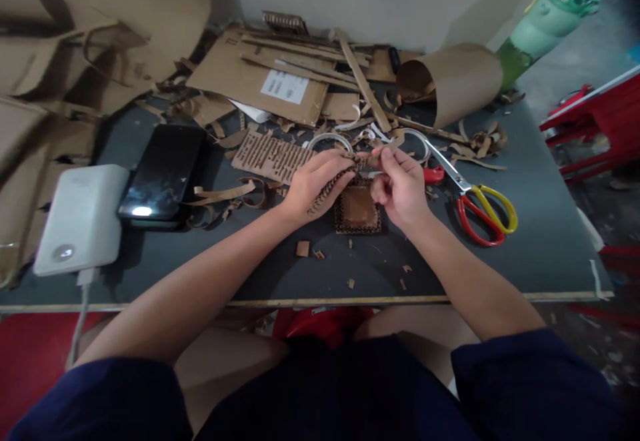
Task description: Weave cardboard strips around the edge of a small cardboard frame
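My left hand (317,184) is closed round a braided strip of cardboard (333,188) that hangs down below the palm. My right hand (400,184) pinches the upper end of the same strip (367,159), fingers pressed together. Both hands hover just above a small square cardboard piece with a woven border (357,211), which lies flat on the dark table (540,228).
Red-and-yellow scissors (480,204) lie right of my hands. A black phone (163,171) and a white power bank (83,218) sit at left. Cardboard sheets (260,74), a slotted piece (270,156), a cardboard roll (455,81) and scraps fill the back. A green bottle (545,21) stands far right.
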Demonstrator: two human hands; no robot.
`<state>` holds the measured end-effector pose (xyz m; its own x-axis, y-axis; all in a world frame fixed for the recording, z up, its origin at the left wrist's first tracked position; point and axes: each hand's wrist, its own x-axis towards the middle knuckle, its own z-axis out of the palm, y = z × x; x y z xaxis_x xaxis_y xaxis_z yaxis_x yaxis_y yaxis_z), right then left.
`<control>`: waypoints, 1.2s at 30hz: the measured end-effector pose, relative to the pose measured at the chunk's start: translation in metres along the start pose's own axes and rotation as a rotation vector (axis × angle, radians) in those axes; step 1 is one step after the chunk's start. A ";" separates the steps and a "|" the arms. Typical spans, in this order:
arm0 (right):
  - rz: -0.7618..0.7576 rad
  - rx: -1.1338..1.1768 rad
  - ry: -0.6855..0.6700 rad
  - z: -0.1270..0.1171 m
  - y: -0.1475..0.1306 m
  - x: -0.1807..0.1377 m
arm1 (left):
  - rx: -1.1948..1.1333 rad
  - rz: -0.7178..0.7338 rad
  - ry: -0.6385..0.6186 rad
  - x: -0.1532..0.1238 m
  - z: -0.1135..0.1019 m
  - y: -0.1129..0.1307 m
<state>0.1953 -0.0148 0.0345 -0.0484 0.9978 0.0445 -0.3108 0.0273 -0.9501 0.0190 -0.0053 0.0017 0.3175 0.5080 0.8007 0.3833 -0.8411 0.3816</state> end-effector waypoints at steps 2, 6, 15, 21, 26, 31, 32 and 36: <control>-0.031 -0.019 0.025 -0.001 0.000 0.000 | 0.002 -0.007 0.006 0.000 0.000 0.000; -0.078 -0.026 0.066 -0.003 -0.002 0.001 | -0.002 -0.024 0.010 0.001 0.000 0.000; -0.082 -0.051 0.101 -0.004 -0.005 0.003 | 0.008 -0.055 0.002 0.001 0.001 0.000; -0.124 -0.096 0.111 -0.005 -0.002 0.006 | -0.030 -0.047 0.023 0.002 0.001 0.001; -0.133 -0.205 0.123 -0.006 0.000 0.006 | -0.020 -0.088 0.005 0.002 -0.001 0.002; -0.131 -0.240 0.124 -0.008 0.000 0.007 | -0.017 -0.110 -0.002 0.003 -0.001 0.002; -0.132 -0.235 0.127 -0.008 0.000 0.007 | -0.022 -0.110 0.002 0.003 -0.001 0.002; -0.151 -0.211 0.121 -0.006 0.001 0.005 | -0.034 -0.103 0.001 0.003 -0.003 0.002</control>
<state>0.2005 -0.0091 0.0314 0.1014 0.9811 0.1648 -0.1006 0.1749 -0.9794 0.0186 -0.0065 0.0061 0.2772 0.5918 0.7569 0.3841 -0.7904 0.4773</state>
